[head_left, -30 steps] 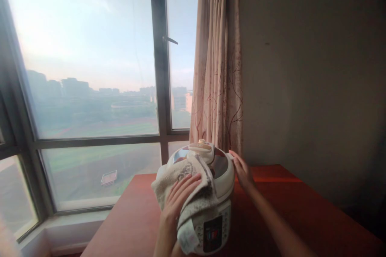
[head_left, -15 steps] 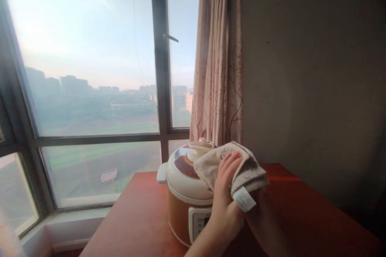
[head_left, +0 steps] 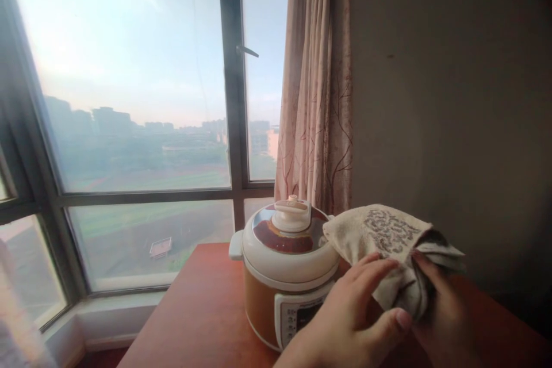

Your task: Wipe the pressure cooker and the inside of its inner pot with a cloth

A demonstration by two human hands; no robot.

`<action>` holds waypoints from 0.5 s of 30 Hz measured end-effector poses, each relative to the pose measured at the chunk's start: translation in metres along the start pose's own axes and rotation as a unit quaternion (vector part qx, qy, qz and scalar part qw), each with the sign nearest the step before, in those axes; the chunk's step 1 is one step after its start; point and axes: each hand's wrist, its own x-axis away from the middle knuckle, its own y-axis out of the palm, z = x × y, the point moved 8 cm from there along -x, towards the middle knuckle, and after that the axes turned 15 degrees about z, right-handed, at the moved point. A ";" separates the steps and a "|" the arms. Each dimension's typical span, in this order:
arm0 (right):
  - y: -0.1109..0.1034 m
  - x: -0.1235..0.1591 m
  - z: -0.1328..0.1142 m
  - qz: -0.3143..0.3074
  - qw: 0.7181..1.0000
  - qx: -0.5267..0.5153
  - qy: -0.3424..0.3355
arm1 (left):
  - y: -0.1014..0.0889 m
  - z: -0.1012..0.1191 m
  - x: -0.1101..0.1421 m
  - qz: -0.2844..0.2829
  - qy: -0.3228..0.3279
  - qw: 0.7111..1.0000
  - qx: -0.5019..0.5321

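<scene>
A beige cloth (head_left: 353, 233) with a dark printed pattern is bunched up to the right of the electric pressure cooker (head_left: 267, 299). My right hand (head_left: 446, 313) is closed on the cloth's lower right part, its thumb pressed into the folds. Against the near left side of the cloth rests my left hand (head_left: 349, 316), fingers stretched out and thumb held apart. The left forearm and hand cover part of the cooker's control panel (head_left: 287, 313). The cooker has a white lid with a knob (head_left: 292, 215), and the lid is on.
The cooker stands on a reddish-brown table (head_left: 194, 305). Behind it are a large window (head_left: 142, 98) with a dark frame and a pinkish curtain (head_left: 313, 86). A plain wall (head_left: 448, 92) rises on the right.
Both hands and the cloth have moved right, away from the cooker's lid. The cloth has turned and spread, showing more print. My left hand has opened its thumb away from the fingers.
</scene>
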 end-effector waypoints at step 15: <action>0.118 0.126 0.000 -0.304 0.762 0.366 -0.440 | -0.240 -0.076 0.070 0.545 -0.080 0.831 0.076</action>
